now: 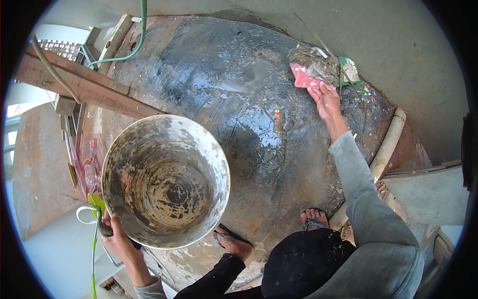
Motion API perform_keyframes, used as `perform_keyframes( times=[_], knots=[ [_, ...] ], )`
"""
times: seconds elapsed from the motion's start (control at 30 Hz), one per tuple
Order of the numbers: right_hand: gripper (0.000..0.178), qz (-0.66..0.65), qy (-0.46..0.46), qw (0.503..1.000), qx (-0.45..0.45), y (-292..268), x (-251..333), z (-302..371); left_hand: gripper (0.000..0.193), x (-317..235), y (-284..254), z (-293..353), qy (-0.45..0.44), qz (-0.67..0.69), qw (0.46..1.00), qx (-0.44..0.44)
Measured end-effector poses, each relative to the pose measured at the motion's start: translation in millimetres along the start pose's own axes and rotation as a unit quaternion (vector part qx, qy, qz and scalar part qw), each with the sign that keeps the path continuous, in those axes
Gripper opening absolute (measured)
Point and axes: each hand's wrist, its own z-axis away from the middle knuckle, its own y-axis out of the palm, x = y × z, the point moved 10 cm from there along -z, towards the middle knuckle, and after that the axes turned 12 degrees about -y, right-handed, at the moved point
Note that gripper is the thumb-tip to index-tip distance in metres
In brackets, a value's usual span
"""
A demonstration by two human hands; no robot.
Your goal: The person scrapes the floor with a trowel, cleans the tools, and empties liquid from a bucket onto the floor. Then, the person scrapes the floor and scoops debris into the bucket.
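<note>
1. Floor [239, 94]: a dark, wet slab is filling the middle of the view, glistening with puddles and flecked with grit. Pale concrete is bordering it along the far and right edges.
2. Bucket [166, 180]: a large round one, its inside smeared with dried grey-white residue, is hanging over the floor's near-left part with its mouth facing up. It is looking empty.
3. Plank [79, 82]: a reddish wooden one is lying slantwise at the floor's far-left edge, beside a green hose [142, 30] that is running in from the far edge.
4. Pipe [388, 142]: a pale one is lying along the floor's right edge.
5. Feet: two sandals [313, 218] are standing on the floor's near edge.
6. Bag [313, 67]: a crumpled, dirty clear plastic one with a pink part is lying at the floor's far-right edge, near green scraps.
7. Right hand [326, 99]: the grey-sleeved arm is stretching out, the fingers are held loosely together and the fingertips are touching the bag's pink edge; whether they are pinching it I cannot tell.
8. Left hand [115, 239]: it is gripping at the bucket's near-left rim, fingers curled tight around a dark handle [103, 228] there.
</note>
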Motion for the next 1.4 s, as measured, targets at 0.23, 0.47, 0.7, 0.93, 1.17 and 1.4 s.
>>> perform_keyframes(
  times=[0.23,0.47,0.7,0.93,1.17,1.4],
  knots=[
    [0.019,0.148,0.151,0.955,0.207,122,2,144,0.033,-26,43,23,0.056,0.016,0.997,0.047],
    [0.009,0.412,-0.027,0.629,0.659,272,-46,312,0.033,-32,63,27,0.059,0.005,0.996,0.067],
    [0.030,0.529,-0.403,0.391,0.636,295,-24,389,0.032,-17,33,10,0.041,0.008,0.998,0.037],
    [0.022,0.253,-0.084,0.901,0.341,171,63,238,0.026,11,-10,-6,-0.030,0.051,0.998,-0.027],
    [0.026,0.180,0.231,0.944,-0.149,-151,76,304,0.028,21,-18,-18,-0.066,0.014,0.998,-0.020],
    [0.019,0.114,0.132,0.936,-0.306,-209,54,339,0.030,30,-21,-25,-0.088,0.022,0.996,-0.025]
  ],
)
